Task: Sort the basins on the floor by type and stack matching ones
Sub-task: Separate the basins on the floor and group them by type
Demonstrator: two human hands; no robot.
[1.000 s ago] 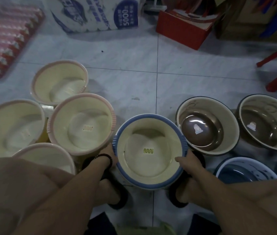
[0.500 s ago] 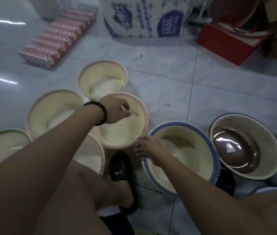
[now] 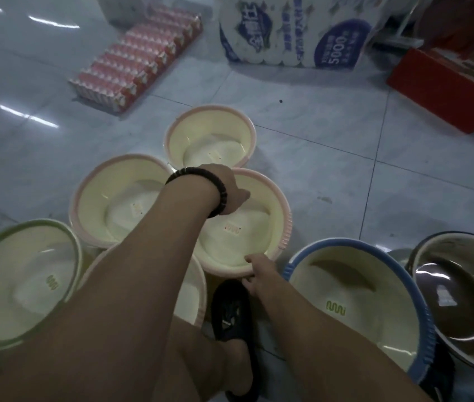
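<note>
A pink-rimmed cream basin (image 3: 261,227) sits in the middle of the floor. My left hand (image 3: 227,187) grips its far rim, and my right hand (image 3: 259,271) pinches its near rim. Two more pink-rimmed basins lie close by, one behind (image 3: 209,140) and one to the left (image 3: 113,198). A further pink-rimmed basin (image 3: 192,291) shows under my left arm. A green-rimmed basin (image 3: 21,282) sits at the far left. The blue-rimmed basin (image 3: 360,303) is at the right, with a brown enamel basin (image 3: 462,300) beyond it.
A pink shrink-wrapped pack (image 3: 140,59) lies at the back left. A large tissue pack (image 3: 296,30) and a red box (image 3: 444,85) stand at the back right. My foot in a dark slipper (image 3: 232,311) is between the basins.
Both hands left the blue-rimmed basin and moved left to the middle pink-rimmed basin, now gripping its rim. The view swung left, bringing the green-rimmed basin into sight.
</note>
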